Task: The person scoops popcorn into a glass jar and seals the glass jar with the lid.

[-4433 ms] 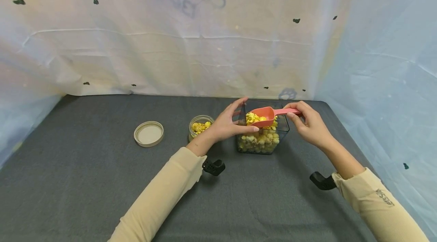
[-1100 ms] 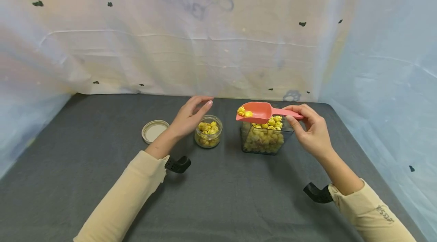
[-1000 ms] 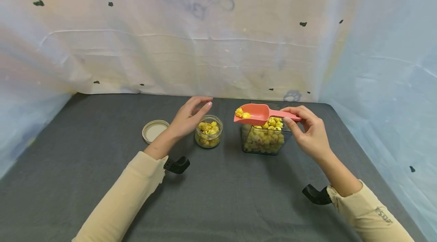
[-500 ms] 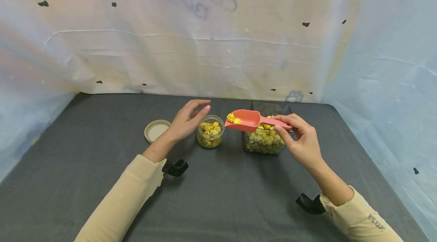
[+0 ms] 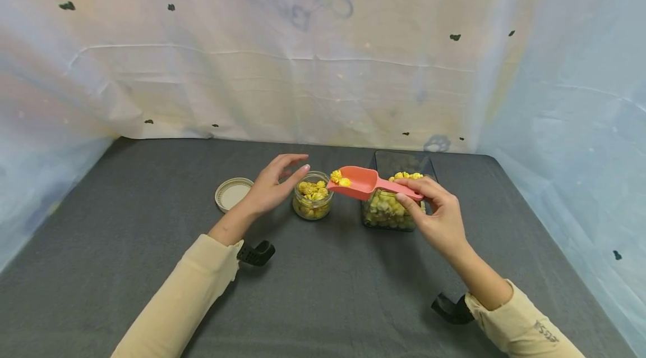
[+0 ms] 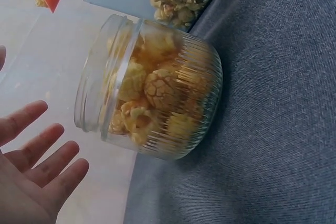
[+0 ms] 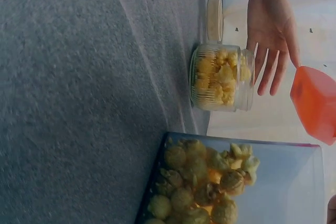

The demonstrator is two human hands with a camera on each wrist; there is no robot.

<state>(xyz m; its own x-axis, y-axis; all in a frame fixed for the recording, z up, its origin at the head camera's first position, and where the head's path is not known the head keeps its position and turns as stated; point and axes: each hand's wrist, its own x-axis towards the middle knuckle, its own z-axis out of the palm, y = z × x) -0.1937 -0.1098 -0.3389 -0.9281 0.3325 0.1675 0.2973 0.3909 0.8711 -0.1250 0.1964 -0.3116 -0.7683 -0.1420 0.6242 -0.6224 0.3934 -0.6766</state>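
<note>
While the right hand point(image 5: 438, 213) pinches the handle of the coral scoop point(image 5: 359, 181), the scoop's tip, carrying a few popcorn pieces point(image 5: 339, 178), is held near the rim of the glass jar point(image 5: 313, 212). The left hand point(image 5: 266, 189) holds nothing, its fingers apart beside the jar (its thumb is almost wholly cut off in the left wrist view). Scoop and right hand cover part of the clear box point(image 5: 387, 163), so its filling is only partly visible. On the worktop point(image 5: 313, 290), the lid point(image 5: 232, 194) is slightly hidden by the left hand.
</note>
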